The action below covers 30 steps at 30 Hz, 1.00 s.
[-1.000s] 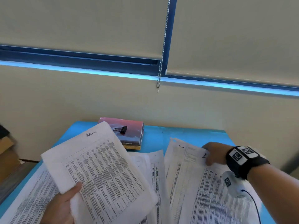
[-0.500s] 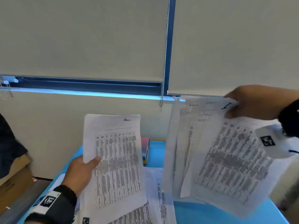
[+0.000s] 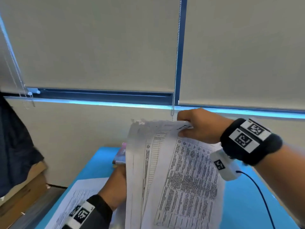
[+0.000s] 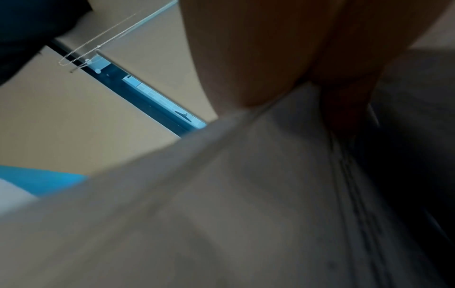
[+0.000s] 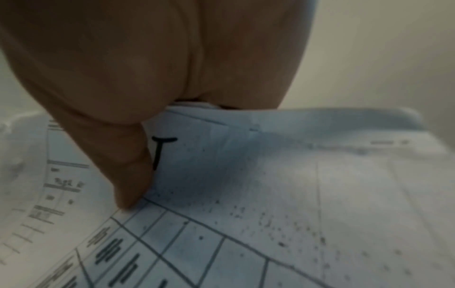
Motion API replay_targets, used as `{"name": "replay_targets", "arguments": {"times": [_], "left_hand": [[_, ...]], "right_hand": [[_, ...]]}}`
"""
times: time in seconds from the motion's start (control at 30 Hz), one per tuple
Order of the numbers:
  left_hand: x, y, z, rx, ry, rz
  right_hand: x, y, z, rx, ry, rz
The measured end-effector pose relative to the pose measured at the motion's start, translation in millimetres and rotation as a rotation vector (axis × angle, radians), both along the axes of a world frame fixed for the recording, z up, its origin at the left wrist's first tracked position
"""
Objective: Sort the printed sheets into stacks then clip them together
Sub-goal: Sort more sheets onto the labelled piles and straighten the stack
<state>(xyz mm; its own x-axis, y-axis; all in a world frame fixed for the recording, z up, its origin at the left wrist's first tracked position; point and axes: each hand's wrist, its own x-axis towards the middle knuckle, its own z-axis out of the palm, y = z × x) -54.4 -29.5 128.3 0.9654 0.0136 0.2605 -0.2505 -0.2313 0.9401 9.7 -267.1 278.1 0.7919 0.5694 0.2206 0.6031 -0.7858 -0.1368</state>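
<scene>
1. Fanned bundle of white printed table sheets (image 3: 178,176) is pinched at its top corner by right hand (image 3: 199,128) — held upright above blue table (image 3: 99,164).
2. Left hand (image 3: 115,185) is pressed against bundle's left edge (grip hidden, cannot tell) — likely for squaring the sheets.

An office-like room is suggested. A window is covered by beige fabric roller blinds (image 3: 99,43) with a beaded metal pull chain (image 3: 177,55), set in a dark blue window frame (image 3: 105,95) above a plain cream wall (image 3: 74,129). A bright blue tabletop (image 3: 99,164) is placed against that wall, and white printed sheets with dense tables (image 3: 181,179) are seen over it. Brown cardboard boxes (image 3: 24,187) are seen at the left.
</scene>
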Motion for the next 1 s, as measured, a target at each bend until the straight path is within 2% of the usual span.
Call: {"name": "replay_targets", "arguments": {"times": [0.1, 0.2, 0.23, 0.3, 0.37, 0.4, 0.5, 0.67, 0.77, 0.87, 0.93, 1.0], "left_hand": [[-7.6, 4.6, -4.5, -0.124, 0.119, -0.032], [-12.9, 19.7, -10.6, -0.454, 0.287, -0.182], [-14.1, 23.3, -13.1, -0.472, 0.276, -0.225], [-14.7, 22.9, -19.5, -0.332, 0.223, -0.201], [-13.7, 13.5, -28.6, -0.114, 0.155, -0.077], [-13.1, 8.2, -34.7, -0.065, 0.132, 0.013], [-13.8, -3.4, -49.9, -0.097, 0.1, 0.228], [-12.7, -7.7, -60.9, -0.222, 0.163, 0.265], [-10.7, -1.3, -60.3, -0.305, 0.18, 0.269], [-8.0, 13.4, -59.1, -0.399, 0.171, 0.322], [-7.6, 25.6, -59.4, -0.455, 0.165, 0.337], [-8.6, 35.8, -58.6, -0.488, 0.163, 0.325]], "right_hand": [[-1.2, 5.1, -9.2, -0.026, -0.029, -0.015], [-1.1, 5.5, -13.8, -0.025, -0.053, -0.051], [-2.1, 6.0, -14.2, -0.017, -0.053, -0.063], [-5.1, 9.5, -15.5, 0.008, -0.043, -0.07], [-9.7, 15.8, -16.2, 0.029, -0.042, -0.062], [-12.2, 19.3, -16.7, 0.034, -0.05, -0.056], [-20.7, 30.0, -19.1, 0.021, -0.091, -0.034], [-24.8, 36.9, -28.5, 0.076, -0.134, -0.087], [-20.2, 29.2, -37.6, 0.294, -0.145, -0.172], [-10.5, 9.3, -61.9, 0.743, -0.237, -0.312], [-6.4, -2.1, -87.5, 1.147, -0.103, -0.383], [-3.4, -4.8, -121.6, 1.433, 0.212, -0.353]]}}
